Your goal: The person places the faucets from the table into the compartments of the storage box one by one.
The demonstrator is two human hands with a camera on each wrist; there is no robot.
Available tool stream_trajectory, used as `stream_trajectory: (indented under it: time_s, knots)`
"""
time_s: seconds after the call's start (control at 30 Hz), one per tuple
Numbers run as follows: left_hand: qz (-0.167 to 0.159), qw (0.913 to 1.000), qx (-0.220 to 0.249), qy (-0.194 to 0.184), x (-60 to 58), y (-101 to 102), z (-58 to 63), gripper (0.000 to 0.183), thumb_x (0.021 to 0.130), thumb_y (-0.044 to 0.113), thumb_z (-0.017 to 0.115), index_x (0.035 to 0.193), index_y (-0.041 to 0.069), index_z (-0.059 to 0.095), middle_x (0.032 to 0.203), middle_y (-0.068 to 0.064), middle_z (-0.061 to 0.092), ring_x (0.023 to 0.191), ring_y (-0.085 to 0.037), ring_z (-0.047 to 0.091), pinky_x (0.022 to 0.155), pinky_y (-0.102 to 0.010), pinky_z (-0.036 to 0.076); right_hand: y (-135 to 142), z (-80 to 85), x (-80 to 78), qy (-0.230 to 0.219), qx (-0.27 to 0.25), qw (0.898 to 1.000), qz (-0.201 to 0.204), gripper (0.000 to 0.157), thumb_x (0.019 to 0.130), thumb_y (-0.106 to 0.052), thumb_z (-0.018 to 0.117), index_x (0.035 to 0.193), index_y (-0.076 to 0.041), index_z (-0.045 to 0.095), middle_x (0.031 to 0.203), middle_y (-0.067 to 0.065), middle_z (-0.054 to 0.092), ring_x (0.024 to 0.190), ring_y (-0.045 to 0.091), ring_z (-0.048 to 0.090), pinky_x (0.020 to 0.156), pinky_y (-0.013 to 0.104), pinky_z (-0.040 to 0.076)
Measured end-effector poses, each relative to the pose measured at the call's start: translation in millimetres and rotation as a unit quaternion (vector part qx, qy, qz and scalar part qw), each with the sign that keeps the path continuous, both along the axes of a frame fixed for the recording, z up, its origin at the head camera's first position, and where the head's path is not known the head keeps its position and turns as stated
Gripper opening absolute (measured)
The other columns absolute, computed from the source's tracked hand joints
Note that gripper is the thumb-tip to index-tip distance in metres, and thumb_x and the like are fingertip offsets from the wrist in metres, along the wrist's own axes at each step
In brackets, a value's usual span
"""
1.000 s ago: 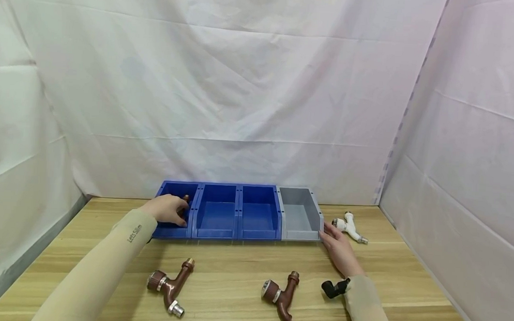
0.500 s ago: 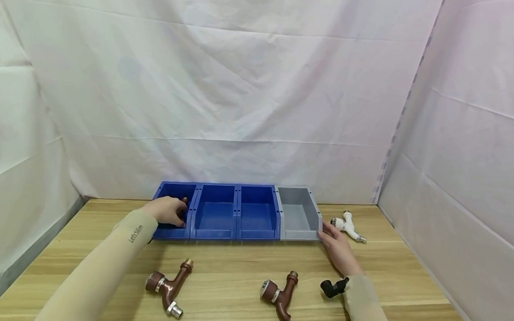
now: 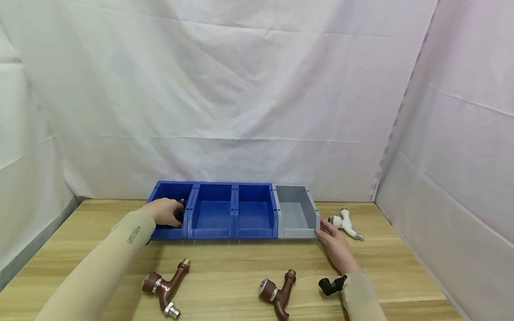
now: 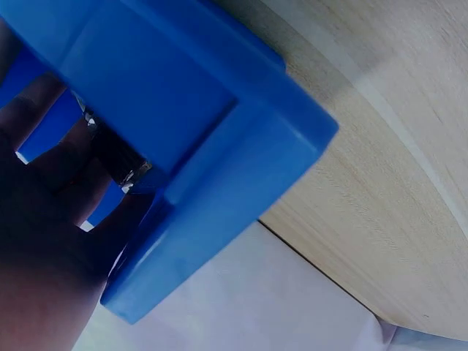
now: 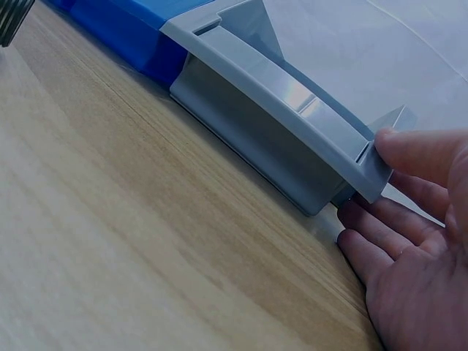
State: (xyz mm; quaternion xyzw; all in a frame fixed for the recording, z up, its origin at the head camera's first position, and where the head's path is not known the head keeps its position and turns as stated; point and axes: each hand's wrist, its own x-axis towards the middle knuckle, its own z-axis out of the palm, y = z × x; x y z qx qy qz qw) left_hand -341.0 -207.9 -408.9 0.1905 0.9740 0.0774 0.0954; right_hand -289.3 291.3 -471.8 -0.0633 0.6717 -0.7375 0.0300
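Note:
In the head view my left hand (image 3: 163, 211) reaches into the leftmost blue bin (image 3: 150, 232). Its fingers curl around a dark tap (image 3: 182, 202), mostly hidden by the hand and bin. The left wrist view shows the tap's dark body with shiny metal trim (image 4: 121, 157) beneath the fingers, behind the bin's front wall. My right hand (image 3: 336, 244) holds the right front corner of the grey bin (image 3: 297, 234). Its thumb presses the rim from above, and other fingers lie lower, by the side and underside, in the right wrist view.
Two more blue bins (image 3: 211, 233) join the row between the held ones. On the wooden table lie a brown tap with a silver spout (image 3: 167, 289), another brown tap (image 3: 279, 297), a black elbow-shaped piece (image 3: 331, 285) by the right wrist, and a white tap (image 3: 346, 224). White cloth (image 3: 243, 92) hangs behind.
The head view has shifted slightly, so everything sits a little further left. The tap's tip in the left hand sits slightly lower in the bin. The right hand keeps its hold.

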Motion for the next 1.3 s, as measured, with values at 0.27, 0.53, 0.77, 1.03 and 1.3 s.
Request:
stream_trajectory:
  time_s: [0.27, 0.53, 0.77, 1.03, 1.3]
  knots:
    - [-0.002, 0.9999, 0.013, 0.004, 11.3, 5, -16.5, 0.031, 0.067, 0.028, 0.073, 0.092, 0.014, 0.064, 0.078, 0.004, 0.056, 0.068, -0.013, 0.05, 0.062, -0.035, 0.041, 5, -15.2, 6.9, -0.006, 0.004, 1.0, -0.004, 0.055, 0.089, -0.009, 0.051, 0.136, 0.003, 0.025, 0.138, 0.019, 0.026, 0.125, 0.028, 0.027, 0.087, 0.015, 0.036]
    - [-0.011, 0.9997, 0.018, 0.014, 10.5, 3, -11.5, 0.021, 0.067, 0.025, 0.073, 0.08, 0.015, 0.06, 0.064, 0.005, 0.05, 0.059, -0.013, 0.045, 0.055, -0.032, 0.036, 3, -19.4, 3.1, 0.011, 0.006, 1.0, -0.017, 0.054, 0.088, -0.011, 0.052, 0.135, 0.001, 0.028, 0.137, 0.017, 0.029, 0.122, 0.026, 0.032, 0.088, 0.017, 0.036]
    - [-0.003, 0.9996, 0.023, 0.014, 13.3, 0, -5.1, 0.021, 0.068, 0.023, 0.073, 0.081, 0.013, 0.061, 0.066, 0.004, 0.051, 0.061, -0.014, 0.046, 0.057, -0.033, 0.037, -4, -12.3, 0.4, 0.01, -0.007, 1.0, -0.015, 0.054, 0.088, -0.009, 0.051, 0.135, 0.002, 0.027, 0.136, 0.019, 0.03, 0.122, 0.026, 0.032, 0.089, 0.017, 0.035]
    - [-0.006, 0.9993, 0.028, 0.023, 16.1, 1, -6.4, 0.019, 0.067, 0.022, 0.073, 0.077, 0.014, 0.059, 0.065, 0.005, 0.05, 0.06, -0.014, 0.045, 0.055, -0.032, 0.037, -3, -12.4, 0.6, 0.007, 0.0, 1.0, -0.02, 0.052, 0.089, -0.008, 0.051, 0.135, 0.002, 0.028, 0.135, 0.018, 0.031, 0.12, 0.023, 0.035, 0.088, 0.017, 0.036]
    - [-0.006, 0.9992, 0.02, 0.036, 14.9, -2, -11.2, 0.021, 0.067, 0.026, 0.074, 0.077, 0.015, 0.059, 0.064, 0.006, 0.05, 0.06, -0.012, 0.045, 0.056, -0.032, 0.037, -3, -12.0, -1.2, 0.009, 0.005, 1.0, -0.01, 0.054, 0.088, -0.011, 0.052, 0.135, 0.002, 0.027, 0.135, 0.019, 0.031, 0.122, 0.027, 0.032, 0.088, 0.017, 0.036]
